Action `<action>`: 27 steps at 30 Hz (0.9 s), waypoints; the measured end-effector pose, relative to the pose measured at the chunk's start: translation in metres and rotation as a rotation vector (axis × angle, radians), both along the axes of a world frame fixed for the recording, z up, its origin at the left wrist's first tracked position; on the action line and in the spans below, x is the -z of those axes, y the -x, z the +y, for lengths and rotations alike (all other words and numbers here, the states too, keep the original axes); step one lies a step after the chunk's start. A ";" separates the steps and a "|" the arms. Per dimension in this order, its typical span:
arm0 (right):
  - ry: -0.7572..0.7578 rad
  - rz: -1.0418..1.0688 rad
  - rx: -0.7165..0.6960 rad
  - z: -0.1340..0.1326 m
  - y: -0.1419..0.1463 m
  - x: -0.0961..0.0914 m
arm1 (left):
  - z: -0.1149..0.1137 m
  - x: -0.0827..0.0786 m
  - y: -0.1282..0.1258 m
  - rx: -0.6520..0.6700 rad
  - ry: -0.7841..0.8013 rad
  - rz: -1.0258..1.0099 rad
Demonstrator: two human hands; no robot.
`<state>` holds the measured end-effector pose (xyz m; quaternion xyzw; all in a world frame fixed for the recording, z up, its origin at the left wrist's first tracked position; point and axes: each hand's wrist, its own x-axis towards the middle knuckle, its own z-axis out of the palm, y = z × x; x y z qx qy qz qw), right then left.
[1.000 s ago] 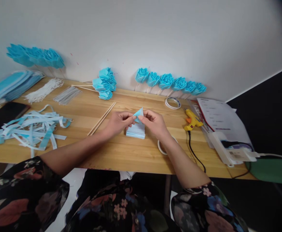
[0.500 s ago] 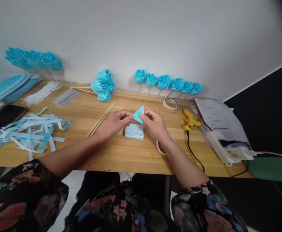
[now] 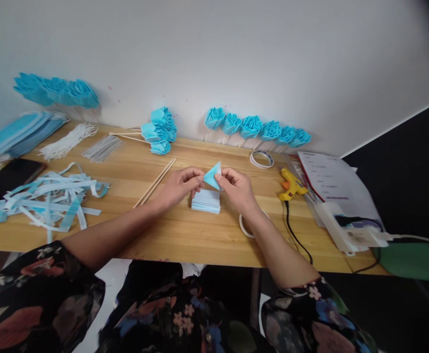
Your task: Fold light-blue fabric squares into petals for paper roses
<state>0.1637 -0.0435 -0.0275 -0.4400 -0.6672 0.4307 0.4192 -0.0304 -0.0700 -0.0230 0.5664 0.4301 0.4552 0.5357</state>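
Between my hands is a small light-blue fabric piece (image 3: 211, 175), folded into a triangle with a paler edge on its right. My left hand (image 3: 182, 185) pinches its left corner between thumb and fingers. My right hand (image 3: 237, 189) grips the right side, thumb lying on the front. Just below, on the wooden table, sits a neat stack of pale-blue fabric squares (image 3: 205, 201), its upper edge partly covered by my left fingers. A tape roll (image 3: 245, 226) lies partly hidden under my right forearm.
Blue fabric flowers on sticks (image 3: 251, 127) lean on the wall; more flowers (image 3: 159, 131) lie left of them. Wooden sticks (image 3: 154, 182), cut strips (image 3: 53, 196), a phone (image 3: 12, 179) and face masks (image 3: 23, 133) are leftward. A yellow glue gun (image 3: 291, 185) and power strip (image 3: 335, 228) are rightward.
The triangle stays pinched in both hands, its fold looking slightly flatter. The whole view has shifted a little, with things appearing slightly further right.
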 end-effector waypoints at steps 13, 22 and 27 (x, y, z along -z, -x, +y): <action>-0.131 -0.074 -0.009 -0.008 0.003 0.000 | 0.000 0.003 -0.001 0.030 0.032 -0.011; -0.351 -0.156 0.043 -0.010 0.003 -0.002 | 0.000 0.003 -0.001 0.033 0.057 -0.025; -0.230 -0.046 0.070 -0.004 0.000 0.003 | 0.002 0.005 -0.002 -0.008 0.063 -0.095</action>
